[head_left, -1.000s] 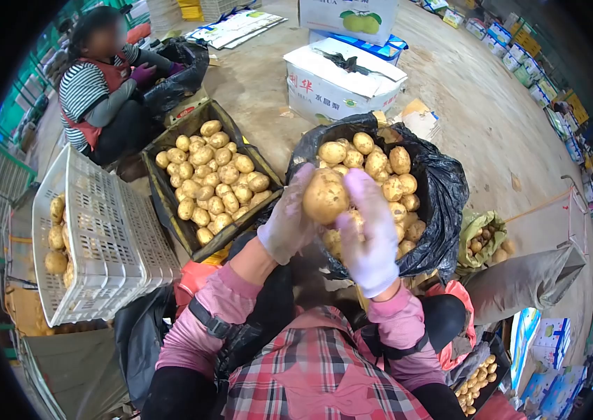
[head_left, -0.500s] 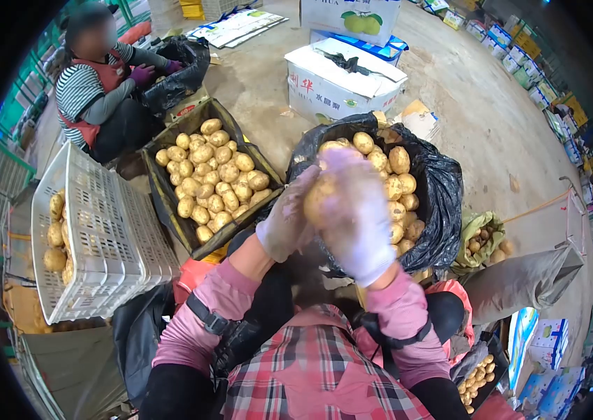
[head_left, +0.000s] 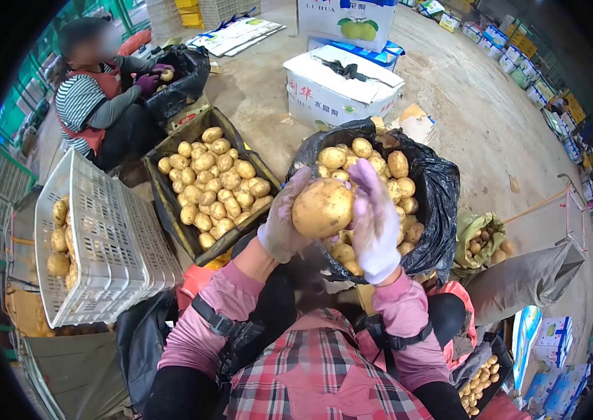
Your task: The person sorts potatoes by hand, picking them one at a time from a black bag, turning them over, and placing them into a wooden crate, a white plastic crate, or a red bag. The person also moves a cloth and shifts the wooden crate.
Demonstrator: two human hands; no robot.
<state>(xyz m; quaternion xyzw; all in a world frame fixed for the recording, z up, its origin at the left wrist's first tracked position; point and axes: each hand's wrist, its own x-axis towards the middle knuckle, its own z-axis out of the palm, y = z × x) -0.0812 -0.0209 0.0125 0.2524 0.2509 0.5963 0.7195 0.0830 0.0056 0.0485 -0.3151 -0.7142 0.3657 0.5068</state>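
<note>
A large potato [head_left: 323,208] with brown marks rests in my left hand [head_left: 284,222], whose gloved fingers curl around its left side. My right hand [head_left: 375,227], in a white and purple glove, stands beside the potato's right end, fingers stretched out and palm facing it. Just beyond and under my hands, a carton lined with a black plastic bag [head_left: 440,189] holds many potatoes [head_left: 398,164]. To its left, a dark-lined crate [head_left: 246,234] is full of potatoes [head_left: 221,178].
A white slatted basket [head_left: 118,231] with potatoes stands tilted at my left. Behind it, a person [head_left: 90,94] sits at a black bag [head_left: 195,77]. Lidded white cartons [head_left: 342,87] stand ahead. A green sack [head_left: 466,238] of small potatoes lies at my right.
My right hand, blurred over the potato before, has moved off to its right side, leaving the potato in plain view. The other person's hand now shows a potato above the black bag.
</note>
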